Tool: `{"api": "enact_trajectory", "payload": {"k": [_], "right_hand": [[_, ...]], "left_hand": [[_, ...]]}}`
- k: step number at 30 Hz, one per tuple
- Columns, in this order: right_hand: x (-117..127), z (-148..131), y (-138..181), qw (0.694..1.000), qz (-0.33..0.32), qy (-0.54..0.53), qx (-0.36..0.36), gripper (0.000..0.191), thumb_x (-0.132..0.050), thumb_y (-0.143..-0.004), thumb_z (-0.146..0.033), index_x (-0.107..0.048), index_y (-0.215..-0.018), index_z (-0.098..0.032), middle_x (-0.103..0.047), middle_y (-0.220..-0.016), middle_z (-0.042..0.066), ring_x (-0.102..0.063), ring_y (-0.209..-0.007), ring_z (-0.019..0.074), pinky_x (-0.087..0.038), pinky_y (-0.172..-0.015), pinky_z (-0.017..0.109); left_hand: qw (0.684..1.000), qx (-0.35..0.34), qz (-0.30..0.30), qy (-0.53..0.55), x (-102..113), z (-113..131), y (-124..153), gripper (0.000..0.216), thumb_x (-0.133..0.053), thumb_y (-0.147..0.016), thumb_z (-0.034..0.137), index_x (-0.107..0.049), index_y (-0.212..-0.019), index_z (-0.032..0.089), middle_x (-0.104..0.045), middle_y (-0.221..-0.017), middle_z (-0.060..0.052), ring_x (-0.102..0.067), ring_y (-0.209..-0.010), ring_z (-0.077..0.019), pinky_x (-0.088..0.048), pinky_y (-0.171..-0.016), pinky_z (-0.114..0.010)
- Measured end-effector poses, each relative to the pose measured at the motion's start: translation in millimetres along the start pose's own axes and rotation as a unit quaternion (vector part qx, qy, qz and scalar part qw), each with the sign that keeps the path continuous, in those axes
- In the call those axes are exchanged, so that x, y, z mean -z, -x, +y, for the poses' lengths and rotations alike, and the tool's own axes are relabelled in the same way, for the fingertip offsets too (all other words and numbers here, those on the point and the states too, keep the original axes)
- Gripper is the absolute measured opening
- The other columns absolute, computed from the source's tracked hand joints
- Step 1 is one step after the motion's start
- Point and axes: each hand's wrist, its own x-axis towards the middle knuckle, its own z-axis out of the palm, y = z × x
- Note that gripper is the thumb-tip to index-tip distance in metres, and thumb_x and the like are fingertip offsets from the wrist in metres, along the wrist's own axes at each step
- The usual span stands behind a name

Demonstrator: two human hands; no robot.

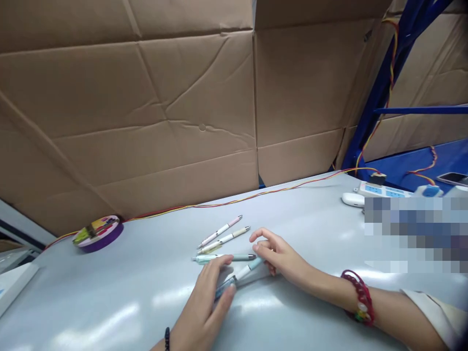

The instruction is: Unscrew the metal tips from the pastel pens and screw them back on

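A blue and white pen (243, 272) slants between my two hands, just above or on the table. My left hand (210, 300) has its thumb and fingers closed around the pen's lower, clear blue end. At the light blue end, my right hand (274, 251) pinches the pen, its index finger curled up and off it. Just beyond lies a green pen (243, 257), partly behind my left fingers. Farther back, a cream-yellow pen (226, 239) and a pink pen (221, 231) rest side by side at a slant.
A roll of purple tape (104, 239) lies at the back left. Red and yellow wires (237, 201) run along the cardboard wall (183, 97) to a power strip (382, 190) on the right. A blue metal frame (380, 92) stands there. A white box (16, 287) sits at far left.
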Motion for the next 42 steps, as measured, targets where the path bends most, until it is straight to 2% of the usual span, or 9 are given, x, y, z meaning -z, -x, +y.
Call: {"api": "enact_trajectory", "payload": {"k": [6,11,16,18,20,24,30,36,42], "right_hand": [[-9.3,0.3,8.7,0.993,-0.101,-0.050,-0.019,0.028,-0.055,-0.083,-0.046,-0.042,-0.084,-0.021,-0.051,-0.062,-0.005,-0.052,-0.052,0.0113,-0.044,-0.051,0.023],[-7.1,-2.5,14.3,0.974,-0.073,0.174,0.125,0.019,-0.044,-0.091,-0.036,-0.053,-0.097,-0.020,-0.061,-0.095,0.004,-0.057,-0.085,0.0176,-0.045,-0.075,0.031],[-1.6,0.1,10.8,0.954,-0.038,0.224,0.196,0.029,-0.041,-0.093,-0.038,-0.047,-0.117,-0.022,-0.046,-0.129,0.007,-0.041,-0.119,0.0202,-0.033,-0.099,0.034],[-1.6,0.2,10.3,0.952,-0.029,0.224,0.207,0.027,-0.039,-0.093,-0.038,-0.048,-0.113,-0.021,-0.051,-0.119,0.006,-0.047,-0.109,0.0186,-0.038,-0.093,0.031],[-2.1,-0.6,10.5,0.952,-0.020,0.228,0.200,0.027,-0.035,-0.094,-0.039,-0.053,-0.095,-0.019,-0.058,-0.094,0.004,-0.054,-0.086,0.0160,-0.043,-0.077,0.028],[-2.6,-1.9,11.0,0.956,-0.010,0.249,0.157,0.045,-0.027,-0.096,-0.042,-0.037,-0.058,-0.019,-0.039,-0.053,-0.004,-0.036,-0.049,0.0103,-0.031,-0.050,0.025],[-3.0,-1.5,11.0,0.955,0.003,0.249,0.161,0.044,-0.030,-0.094,-0.040,-0.020,-0.057,-0.019,-0.021,-0.054,-0.005,-0.020,-0.050,0.0097,-0.019,-0.046,0.025],[-1.8,2.3,7.2,0.943,0.003,0.290,0.166,0.043,-0.032,-0.094,-0.038,-0.021,-0.056,-0.019,-0.025,-0.054,-0.004,-0.023,-0.050,0.0100,-0.020,-0.048,0.026],[2.0,6.7,2.5,0.903,-0.005,0.341,0.259,0.041,-0.031,-0.093,-0.033,-0.022,-0.056,-0.020,-0.027,-0.051,-0.004,-0.028,-0.049,0.0112,-0.024,-0.050,0.026]], "left_hand": [[0.992,-0.029,-0.106,-0.066,-4.5,0.1,2.1,0.017,-0.042,-0.089,0.035,-0.049,-0.095,0.021,-0.057,-0.076,-0.002,-0.052,-0.069,-0.0198,-0.043,-0.062,-0.029],[0.989,-0.044,-0.130,-0.058,-3.6,2.4,1.9,0.020,-0.033,-0.094,0.034,-0.049,-0.090,0.022,-0.058,-0.081,-0.002,-0.051,-0.073,-0.0187,-0.040,-0.067,-0.029],[0.993,-0.027,-0.113,-0.032,-2.1,7.8,3.0,0.024,-0.026,-0.097,0.034,-0.047,-0.093,0.022,-0.060,-0.087,-0.001,-0.051,-0.075,-0.0179,-0.039,-0.072,-0.029],[0.994,-0.024,-0.104,-0.031,-1.3,9.5,2.9,0.024,-0.026,-0.097,0.034,-0.047,-0.094,0.023,-0.059,-0.086,-0.001,-0.051,-0.075,-0.0179,-0.039,-0.071,-0.029],[0.995,-0.012,-0.094,-0.022,0.1,10.9,2.9,0.025,-0.024,-0.097,0.033,-0.046,-0.097,0.023,-0.058,-0.084,0.000,-0.052,-0.074,-0.0176,-0.040,-0.069,-0.027],[0.997,0.019,-0.072,-0.010,1.6,9.8,3.9,0.024,-0.024,-0.097,0.034,-0.036,-0.115,0.024,-0.054,-0.076,0.001,-0.052,-0.068,-0.0167,-0.040,-0.064,-0.026],[0.994,0.023,-0.100,-0.032,-0.9,5.1,5.8,0.017,-0.032,-0.095,0.036,-0.042,-0.099,0.023,-0.055,-0.075,0.002,-0.050,-0.063,-0.0155,-0.038,-0.060,-0.025],[0.998,0.001,-0.062,0.027,-0.2,10.3,4.4,0.025,-0.031,-0.096,0.035,-0.048,-0.086,0.021,-0.054,-0.085,-0.002,-0.052,-0.078,-0.0165,-0.041,-0.070,-0.026],[0.996,0.021,-0.070,0.046,-0.9,10.1,3.0,0.031,-0.029,-0.096,0.036,-0.051,-0.081,0.021,-0.052,-0.078,0.000,-0.049,-0.071,-0.0155,-0.039,-0.066,-0.026]]}}
